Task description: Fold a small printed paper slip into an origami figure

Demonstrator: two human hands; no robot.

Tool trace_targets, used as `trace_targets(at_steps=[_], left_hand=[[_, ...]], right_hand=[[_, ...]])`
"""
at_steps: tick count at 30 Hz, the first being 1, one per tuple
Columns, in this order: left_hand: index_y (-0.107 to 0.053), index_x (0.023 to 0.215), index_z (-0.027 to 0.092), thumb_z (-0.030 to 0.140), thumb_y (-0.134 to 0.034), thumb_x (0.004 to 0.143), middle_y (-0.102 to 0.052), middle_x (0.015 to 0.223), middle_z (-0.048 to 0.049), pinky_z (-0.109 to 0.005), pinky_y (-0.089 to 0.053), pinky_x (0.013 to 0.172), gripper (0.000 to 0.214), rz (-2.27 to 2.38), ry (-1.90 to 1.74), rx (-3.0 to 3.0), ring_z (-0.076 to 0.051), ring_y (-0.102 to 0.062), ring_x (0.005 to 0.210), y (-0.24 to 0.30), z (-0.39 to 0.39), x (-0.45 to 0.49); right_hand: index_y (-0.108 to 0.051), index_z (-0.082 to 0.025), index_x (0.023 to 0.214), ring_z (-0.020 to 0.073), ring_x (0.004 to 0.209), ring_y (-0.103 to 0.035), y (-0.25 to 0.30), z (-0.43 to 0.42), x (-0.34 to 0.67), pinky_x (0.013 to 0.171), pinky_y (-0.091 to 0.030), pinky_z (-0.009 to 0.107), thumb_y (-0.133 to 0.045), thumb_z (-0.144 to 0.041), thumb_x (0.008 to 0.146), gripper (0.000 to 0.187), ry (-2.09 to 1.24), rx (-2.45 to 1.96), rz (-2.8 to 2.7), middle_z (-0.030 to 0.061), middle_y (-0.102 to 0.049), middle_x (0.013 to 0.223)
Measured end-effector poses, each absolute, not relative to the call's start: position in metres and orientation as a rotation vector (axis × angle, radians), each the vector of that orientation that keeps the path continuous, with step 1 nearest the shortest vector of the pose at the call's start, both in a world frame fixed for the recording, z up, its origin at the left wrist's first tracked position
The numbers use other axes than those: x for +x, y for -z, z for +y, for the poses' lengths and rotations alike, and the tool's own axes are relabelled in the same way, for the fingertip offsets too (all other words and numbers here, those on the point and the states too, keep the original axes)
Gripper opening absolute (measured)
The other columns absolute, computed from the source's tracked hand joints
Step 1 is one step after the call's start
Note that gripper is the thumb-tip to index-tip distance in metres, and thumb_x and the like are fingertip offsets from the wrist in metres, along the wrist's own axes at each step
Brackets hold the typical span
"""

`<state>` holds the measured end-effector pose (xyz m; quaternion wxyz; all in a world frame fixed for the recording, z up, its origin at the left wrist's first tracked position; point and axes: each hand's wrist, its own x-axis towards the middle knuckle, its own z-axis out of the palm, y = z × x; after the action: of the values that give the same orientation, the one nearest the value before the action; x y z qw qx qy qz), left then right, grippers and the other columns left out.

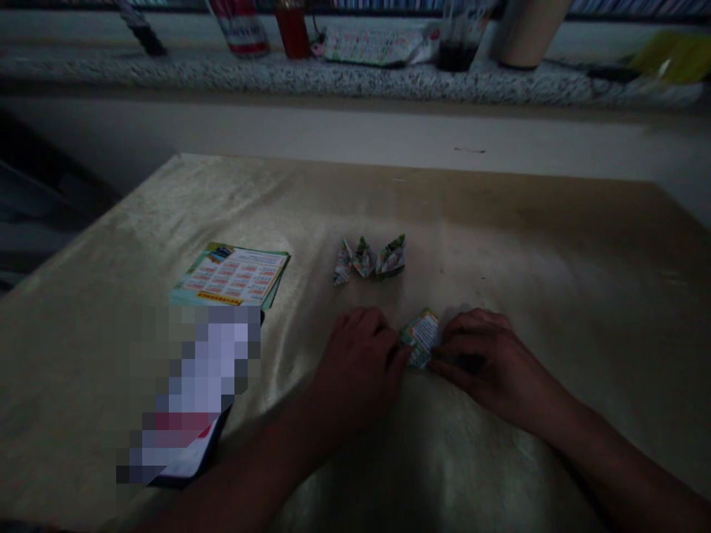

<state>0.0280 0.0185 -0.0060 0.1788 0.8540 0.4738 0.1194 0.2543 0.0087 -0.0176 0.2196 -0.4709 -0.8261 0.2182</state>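
A small folded piece of printed paper [423, 337] lies on the beige table [500, 244] between my hands. My left hand [358, 359] pinches its left edge with curled fingers. My right hand [483, 359] grips its right edge, fingers closed against it. Behind them, three finished folded paper shapes [369, 259] stand in a short row, apart from both hands.
A stack of printed leaflets [230, 276] lies to the left, with a dark-edged blurred flat object [192, 400] nearer the front left. A speckled stone ledge [333, 74] at the back carries cups, a red can, a packet and other clutter.
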Motion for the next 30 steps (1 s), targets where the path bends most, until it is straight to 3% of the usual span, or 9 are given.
trace_targets(at_steps=[18,24,30], left_hand=[[-0.069,0.090,0.014,0.028,-0.054,0.100,-0.063,0.094,-0.0109,-0.047,-0.047,0.080,0.022,1.477,-0.236,2.632,-0.030,-0.057,0.093,0.015,0.014,0.041],[-0.069,0.092,0.013,0.027,-0.055,0.099,-0.063,0.093,-0.0113,-0.047,-0.047,0.080,0.021,1.480,-0.219,2.635,-0.030,-0.058,0.093,0.014,0.014,0.042],[-0.069,0.090,0.013,0.029,-0.054,0.100,-0.063,0.092,-0.0112,-0.046,-0.047,0.081,0.024,1.479,-0.215,2.639,-0.030,-0.058,0.094,0.015,0.014,0.042]], right_hand=[[-0.072,-0.027,0.089,0.0233,0.091,-0.064,0.018,0.008,0.260,0.083,-0.044,0.043,-0.074,-0.024,0.088,0.004,-0.569,-1.297,-2.357,0.0011,-0.071,0.092],[-0.068,-0.032,0.122,0.0264,0.101,-0.060,0.017,0.004,0.259,0.087,-0.042,0.045,-0.068,-0.022,0.092,0.032,-0.524,-1.309,-2.408,0.0052,-0.069,0.108],[-0.068,-0.036,0.129,0.0267,0.102,-0.057,0.010,0.003,0.256,0.087,-0.040,0.046,-0.062,-0.023,0.095,0.036,-0.512,-1.313,-2.524,0.0058,-0.065,0.108]])
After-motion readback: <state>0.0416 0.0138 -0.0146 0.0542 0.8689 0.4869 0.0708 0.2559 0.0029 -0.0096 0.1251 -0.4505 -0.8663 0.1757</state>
